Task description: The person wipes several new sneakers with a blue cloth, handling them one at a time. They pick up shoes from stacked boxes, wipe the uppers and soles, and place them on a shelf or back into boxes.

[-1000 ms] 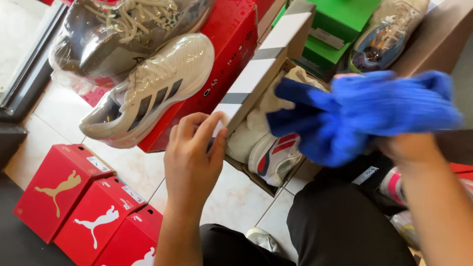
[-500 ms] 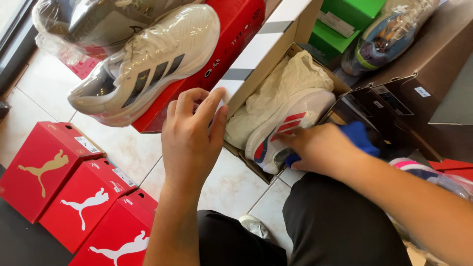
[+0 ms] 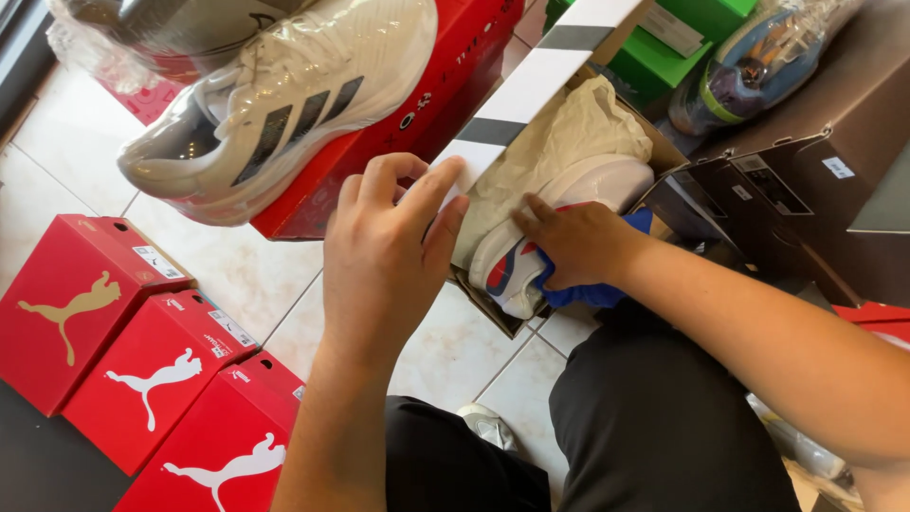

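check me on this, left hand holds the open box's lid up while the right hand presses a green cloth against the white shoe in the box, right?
Not quite: the cloth is blue, not green, as the head view shows. The rest stands: the left hand holds up the striped lid of the open box, and the right hand presses the cloth against the white shoe lying in it.

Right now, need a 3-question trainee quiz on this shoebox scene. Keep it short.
1. True or false: the left hand grips the striped box lid.
2. The right hand presses which item on the white shoe? A) blue cloth B) brush C) sponge
3. What colour are the three boxes lined up on the floor at left?

Key: 1 true; 2 A, the blue cloth; 3 red.
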